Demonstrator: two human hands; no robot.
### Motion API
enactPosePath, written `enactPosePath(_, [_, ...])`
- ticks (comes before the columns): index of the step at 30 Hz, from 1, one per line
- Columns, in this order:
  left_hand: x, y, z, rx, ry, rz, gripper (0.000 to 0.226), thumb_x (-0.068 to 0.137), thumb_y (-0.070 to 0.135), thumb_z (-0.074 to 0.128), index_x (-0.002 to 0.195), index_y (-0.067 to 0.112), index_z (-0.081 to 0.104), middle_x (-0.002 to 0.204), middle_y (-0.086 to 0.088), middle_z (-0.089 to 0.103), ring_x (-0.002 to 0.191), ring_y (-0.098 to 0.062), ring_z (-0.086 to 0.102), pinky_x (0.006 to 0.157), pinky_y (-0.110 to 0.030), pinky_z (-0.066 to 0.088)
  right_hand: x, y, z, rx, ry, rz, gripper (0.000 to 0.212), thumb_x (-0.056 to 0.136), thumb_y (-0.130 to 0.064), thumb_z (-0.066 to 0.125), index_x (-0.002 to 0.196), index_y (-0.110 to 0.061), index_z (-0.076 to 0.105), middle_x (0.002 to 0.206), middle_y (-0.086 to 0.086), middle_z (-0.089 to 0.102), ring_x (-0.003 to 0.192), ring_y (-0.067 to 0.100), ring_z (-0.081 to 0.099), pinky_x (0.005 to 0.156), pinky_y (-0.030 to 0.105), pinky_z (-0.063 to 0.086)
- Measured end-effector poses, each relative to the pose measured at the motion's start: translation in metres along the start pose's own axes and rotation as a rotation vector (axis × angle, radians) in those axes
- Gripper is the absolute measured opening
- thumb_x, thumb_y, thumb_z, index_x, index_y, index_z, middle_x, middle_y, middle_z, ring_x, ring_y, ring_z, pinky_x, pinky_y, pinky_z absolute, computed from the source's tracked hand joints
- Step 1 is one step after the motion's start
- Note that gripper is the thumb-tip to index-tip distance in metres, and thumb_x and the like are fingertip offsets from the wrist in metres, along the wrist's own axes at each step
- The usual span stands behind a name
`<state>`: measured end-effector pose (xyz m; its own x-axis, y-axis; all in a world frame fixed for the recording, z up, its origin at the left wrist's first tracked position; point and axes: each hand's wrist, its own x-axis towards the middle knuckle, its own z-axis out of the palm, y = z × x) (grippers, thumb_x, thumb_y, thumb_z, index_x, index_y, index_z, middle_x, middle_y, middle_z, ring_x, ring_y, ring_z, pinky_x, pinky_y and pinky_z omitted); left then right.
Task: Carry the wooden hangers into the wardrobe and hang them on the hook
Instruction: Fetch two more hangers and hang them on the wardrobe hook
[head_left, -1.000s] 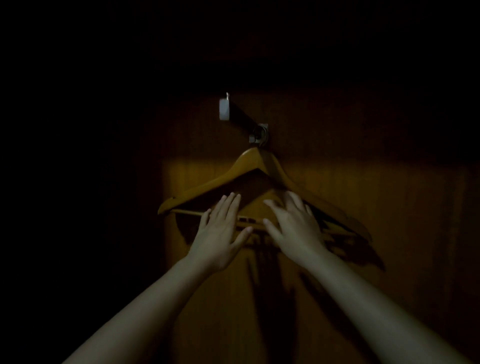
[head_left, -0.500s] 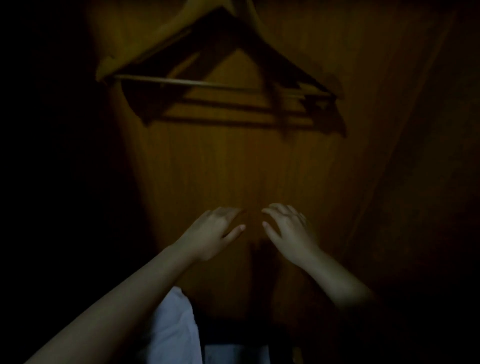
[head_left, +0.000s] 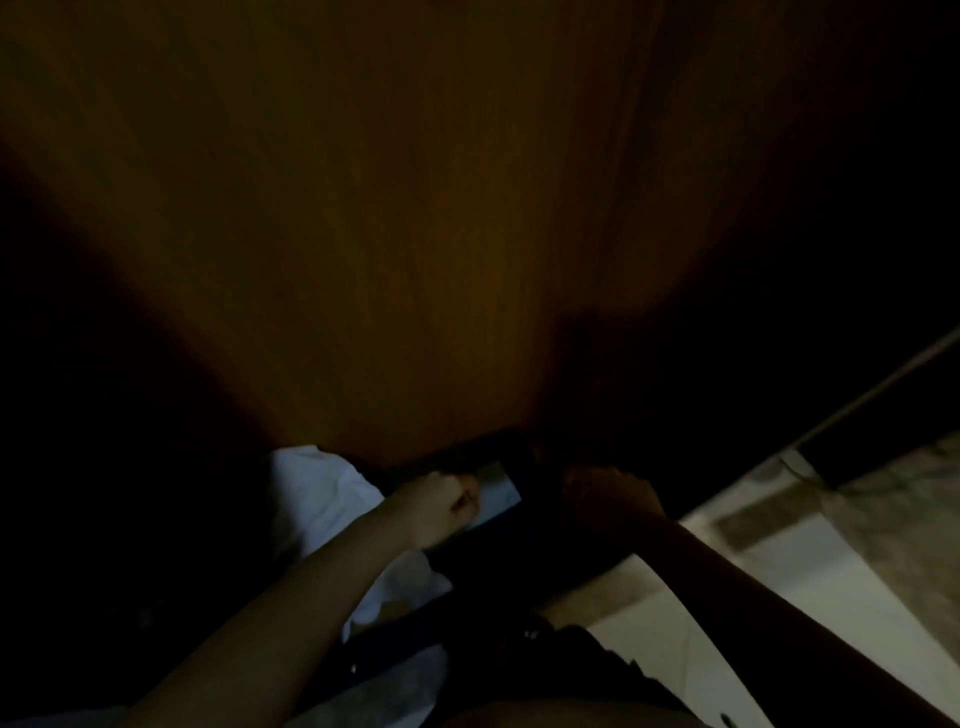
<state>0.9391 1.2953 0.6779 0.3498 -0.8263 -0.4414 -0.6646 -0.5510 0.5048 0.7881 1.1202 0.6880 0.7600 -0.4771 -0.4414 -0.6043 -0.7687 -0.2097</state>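
Note:
No hanger or hook is in view now. The wardrobe's brown wooden back panel (head_left: 415, 234) fills the upper part of the dim view. My left hand (head_left: 441, 501) is low in the middle, its fingers curled into a fist with nothing in it. My right hand (head_left: 613, 499) is beside it to the right, in deep shadow, with its fingers relaxed and nothing held. Both forearms reach up from the bottom edge.
A white cloth (head_left: 317, 488) lies at the wardrobe's bottom left. A dark bar (head_left: 519, 535) runs under my hands. Pale tiled floor (head_left: 779, 571) shows at the lower right, beyond the wardrobe's bottom rail (head_left: 857, 395). The left side is black.
The view has tilted down, so the hung hangers and hook have left the top of the frame. Both hands have dropped away from the hanger, and the left has curled.

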Motion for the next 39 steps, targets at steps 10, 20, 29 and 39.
enactPosePath(10, [-0.048, -0.044, 0.116, 0.182, -0.281, 0.007, 0.034, 0.094, 0.037, 0.042, 0.111, 0.011, 0.056, 0.107, -0.008, 0.064, 0.099, -0.025, 0.061, 0.086, -0.041, 0.05, -0.142, 0.048, 0.167, 0.263, -0.232, 0.497, 0.032, 0.094, -0.039, 0.04, 0.122, -0.027, 0.051, 0.125, 0.003, 0.058, 0.11, 0.025, 0.058, 0.09, 0.031, 0.045])
enactPosePath(20, [-0.052, -0.012, 0.191, 0.112, -0.509, -0.039, 0.021, 0.095, 0.029, 0.046, 0.087, 0.012, 0.053, 0.086, -0.009, 0.056, 0.09, -0.031, 0.06, 0.074, -0.035, 0.048, -0.283, 0.07, 0.282, 0.901, -0.238, 0.975, 0.029, 0.092, -0.025, 0.052, 0.114, -0.008, 0.061, 0.109, 0.015, 0.067, 0.081, 0.021, 0.059, 0.071, 0.025, 0.043])
enactPosePath(29, [-0.059, 0.068, 0.271, 0.167, -0.663, -0.114, 0.025, 0.097, 0.023, 0.044, 0.072, 0.02, 0.047, 0.072, 0.004, 0.048, 0.069, -0.009, 0.048, 0.062, -0.02, 0.041, -0.382, 0.126, 0.34, 1.152, -0.145, 1.163, 0.027, 0.092, -0.013, 0.052, 0.113, 0.001, 0.062, 0.113, 0.022, 0.065, 0.102, 0.032, 0.063, 0.09, 0.039, 0.05])
enactPosePath(39, [-0.043, 0.197, 0.344, 0.317, -0.64, 0.054, 0.015, 0.097, 0.027, 0.042, 0.093, 0.014, 0.047, 0.084, -0.002, 0.052, 0.084, -0.019, 0.051, 0.081, -0.033, 0.046, -0.435, 0.247, 0.323, 1.201, -0.021, 1.105, 0.029, 0.095, -0.014, 0.048, 0.116, 0.003, 0.058, 0.101, 0.023, 0.065, 0.082, 0.03, 0.062, 0.077, 0.036, 0.051])
